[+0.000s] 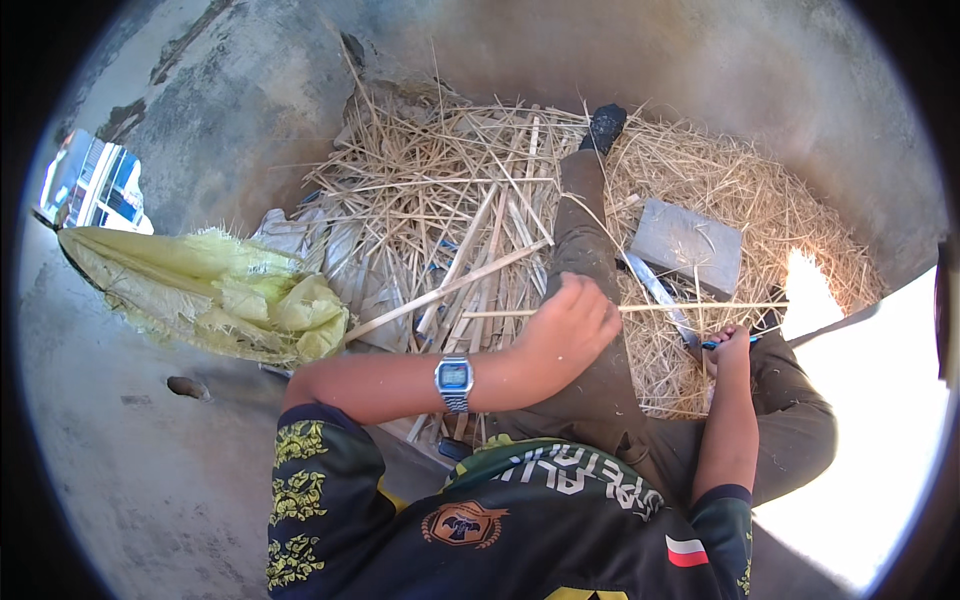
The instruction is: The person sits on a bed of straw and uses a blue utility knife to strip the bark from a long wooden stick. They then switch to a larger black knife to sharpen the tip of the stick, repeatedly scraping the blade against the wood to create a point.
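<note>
My left hand (568, 335), with a metal watch on its wrist, is closed on a thin, pale bamboo strip (690, 306). The strip passes over my outstretched leg and reaches right, above my other hand. Beside my bent knee, my right hand (730, 350) is wrapped round the blue handle of what looks like a knife. A long metal blade (662, 292) slants up and left from near these fingers; the join between blade and handle cannot be made out. Just beyond the blade, a grey rectangular block (687, 246) rests on the shavings.
Many pale strips (490, 240) lie heaped left of my leg (585, 240). Curly shavings (740, 180) cover the floor to its right, up to the concrete wall (690, 60). A torn yellow-green sack (210, 290) spreads at the left. Bright sunlight falls at the right.
</note>
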The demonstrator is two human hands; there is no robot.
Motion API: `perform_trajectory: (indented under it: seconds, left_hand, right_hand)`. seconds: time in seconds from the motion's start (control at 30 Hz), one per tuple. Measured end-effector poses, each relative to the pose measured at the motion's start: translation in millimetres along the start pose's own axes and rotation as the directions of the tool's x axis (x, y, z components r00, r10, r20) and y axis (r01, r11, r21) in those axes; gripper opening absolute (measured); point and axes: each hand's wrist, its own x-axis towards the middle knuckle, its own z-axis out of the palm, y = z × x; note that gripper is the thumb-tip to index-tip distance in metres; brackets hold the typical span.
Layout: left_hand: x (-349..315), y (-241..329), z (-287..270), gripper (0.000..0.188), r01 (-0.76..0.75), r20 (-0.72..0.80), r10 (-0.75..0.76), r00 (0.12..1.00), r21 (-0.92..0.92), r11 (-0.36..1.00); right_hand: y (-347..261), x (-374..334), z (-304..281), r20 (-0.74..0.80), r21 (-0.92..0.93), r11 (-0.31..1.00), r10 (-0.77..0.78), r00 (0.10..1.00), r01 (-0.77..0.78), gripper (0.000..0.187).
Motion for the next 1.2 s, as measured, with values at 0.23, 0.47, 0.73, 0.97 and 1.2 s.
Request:
perform_trajectory:
  seconds: [0.23, 0.47, 0.73, 0.97, 1.2]
  left_hand:
    - [28.9, 4.8, -17.8, 0.037, -0.227, 0.022, 0.228, 0.974, 0.217, 0.949]
    - [40.4, 10.0, -37.5, 0.037, -0.451, 0.262, 0.371, 0.891, 0.422, 0.787]
    - [59.5, 20.5, -41.0, 0.035, -0.467, 0.143, 0.446, 0.883, 0.341, 0.816]
    - [57.4, 16.4, -20.8, 0.030, -0.444, 0.150, 0.417, 0.896, 0.278, 0.852]
    - [33.4, -0.1, 65.7, 0.041, 0.100, 0.131, -0.039, 0.991, -0.501, 0.860]
  right_hand:
    - [13.7, -12.8, 9.8, -0.014, -0.133, 0.987, 0.094, 0.996, -0.095, 0.030]
    - [20.0, -15.1, 10.3, -0.003, -0.217, 0.973, 0.080, 0.997, -0.079, 0.027]
    - [20.5, -17.4, 10.6, 0.022, -0.251, 0.967, 0.053, 0.998, -0.045, 0.023]
    - [24.1, -11.9, 7.3, 0.016, -0.293, 0.955, 0.052, 0.999, -0.045, 0.028]
    - [25.9, -14.7, 6.1, 0.041, -0.244, 0.970, 0.023, 0.999, -0.013, 0.020]
